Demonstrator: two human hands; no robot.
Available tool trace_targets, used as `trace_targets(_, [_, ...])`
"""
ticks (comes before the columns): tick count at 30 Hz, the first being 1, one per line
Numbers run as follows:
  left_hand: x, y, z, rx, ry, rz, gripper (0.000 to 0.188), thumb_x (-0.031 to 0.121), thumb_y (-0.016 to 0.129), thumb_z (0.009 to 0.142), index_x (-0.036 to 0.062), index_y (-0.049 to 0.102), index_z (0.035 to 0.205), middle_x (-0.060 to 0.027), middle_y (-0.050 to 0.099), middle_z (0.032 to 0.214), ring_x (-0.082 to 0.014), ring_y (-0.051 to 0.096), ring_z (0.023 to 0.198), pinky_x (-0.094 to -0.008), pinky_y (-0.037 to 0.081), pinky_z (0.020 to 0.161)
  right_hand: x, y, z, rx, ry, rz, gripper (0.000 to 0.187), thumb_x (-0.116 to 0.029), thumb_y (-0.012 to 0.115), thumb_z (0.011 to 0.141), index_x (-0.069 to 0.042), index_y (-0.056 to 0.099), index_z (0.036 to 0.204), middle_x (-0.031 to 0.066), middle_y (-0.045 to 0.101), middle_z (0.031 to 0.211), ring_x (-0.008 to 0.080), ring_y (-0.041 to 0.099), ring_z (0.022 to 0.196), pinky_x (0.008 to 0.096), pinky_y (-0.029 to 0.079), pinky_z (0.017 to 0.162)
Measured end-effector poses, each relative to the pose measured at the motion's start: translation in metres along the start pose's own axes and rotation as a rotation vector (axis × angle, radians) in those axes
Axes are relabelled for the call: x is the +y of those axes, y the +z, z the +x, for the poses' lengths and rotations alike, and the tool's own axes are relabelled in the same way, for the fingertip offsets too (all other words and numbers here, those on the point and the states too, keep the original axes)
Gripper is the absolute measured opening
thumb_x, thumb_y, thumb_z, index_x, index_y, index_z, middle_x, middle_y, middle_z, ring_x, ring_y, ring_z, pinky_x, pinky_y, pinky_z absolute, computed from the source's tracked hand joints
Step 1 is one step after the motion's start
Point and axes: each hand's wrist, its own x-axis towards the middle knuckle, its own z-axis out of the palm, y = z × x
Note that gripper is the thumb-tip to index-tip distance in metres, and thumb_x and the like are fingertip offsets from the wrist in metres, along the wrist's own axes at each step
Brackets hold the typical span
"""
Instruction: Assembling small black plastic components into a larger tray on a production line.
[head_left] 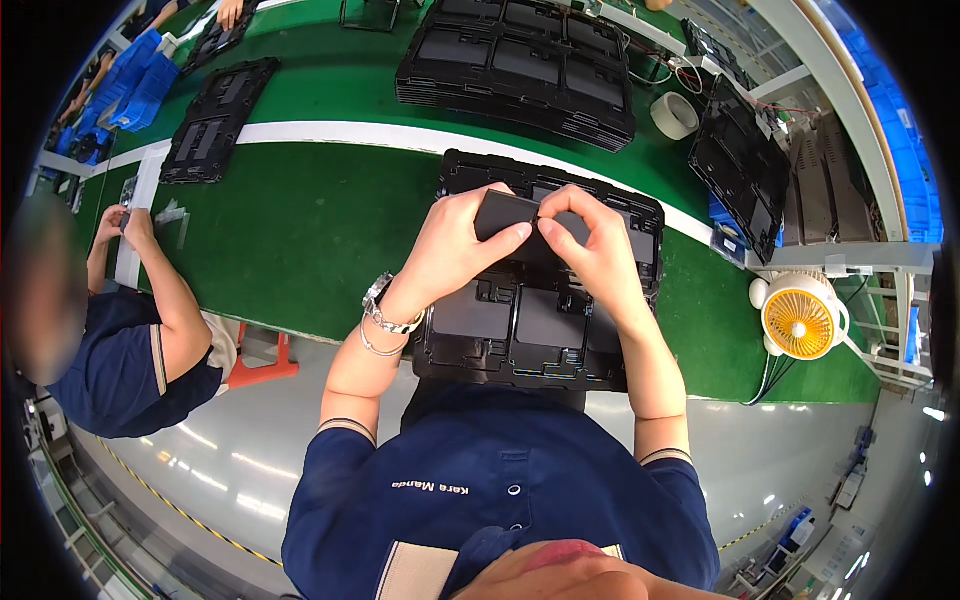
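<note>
My left hand [455, 240] is closed on a flat, dark rectangular piece [503, 211], its thumb lying along the near edge. At the right end of that piece, my right hand [590, 245] pinches with thumb and forefinger. Whatever sits between those fingertips is too small to make out. Both hands are above a black moulded tray [480, 325] with several rectangular compartments, which lies on the green table near its front edge. Dark flat panels fill some of its compartments. My hands hide part of the tray's far half.
A stack of similar black trays [515, 75] stands beyond the white line. Another tray [215, 120] lies far left. To the right are a tape roll [674, 116], a leaning black tray [740, 165] and a small fan [798, 318]. A co-worker [140, 340] sits at left.
</note>
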Motion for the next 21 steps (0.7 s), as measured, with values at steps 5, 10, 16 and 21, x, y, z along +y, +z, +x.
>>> trace_targets(5, [-0.002,-0.001,0.000,0.018,-0.035,-0.125,0.025,0.024,0.074,0.085,0.0022,0.061,0.086,-0.0014,0.055,0.066,-0.0097,0.050,0.061,-0.0280,0.044,0.060,0.007,-0.001,0.001,-0.039,0.020,0.130,0.012,-0.010,0.069,0.085,0.000,0.064,0.091,0.0051,0.063,0.089,0.0167,0.061,0.087,0.0294,0.047,0.085])
trace_targets(10, [-0.008,0.001,0.001,0.025,-0.042,-0.185,0.025,0.024,0.074,0.085,0.0026,0.061,0.085,0.0006,0.055,0.068,-0.0080,0.049,0.064,-0.0270,0.044,0.060,0.007,0.001,0.001,-0.070,0.101,0.215,0.013,-0.010,0.070,0.087,0.000,0.065,0.092,0.0036,0.063,0.092,0.0144,0.060,0.090,0.0292,0.046,0.087])
trace_targets(16, [-0.010,-0.001,0.002,0.019,-0.035,-0.189,0.026,0.024,0.073,0.083,0.0026,0.059,0.083,0.0011,0.053,0.067,-0.0081,0.048,0.064,-0.0277,0.043,0.060,0.003,0.007,-0.001,-0.062,0.175,0.405,0.006,-0.004,0.070,0.088,0.000,0.067,0.091,0.0020,0.063,0.092,0.0110,0.059,0.090,0.0279,0.046,0.088])
trace_targets(21, [-0.011,-0.001,0.002,0.022,-0.043,-0.194,0.026,0.023,0.072,0.082,0.0028,0.057,0.081,-0.0002,0.051,0.065,-0.0089,0.047,0.063,-0.0287,0.043,0.059,0.007,0.012,-0.002,-0.034,0.150,0.517,0.005,-0.002,0.071,0.087,-0.001,0.068,0.090,0.0009,0.061,0.095,0.0094,0.056,0.089,0.0240,0.044,0.083])
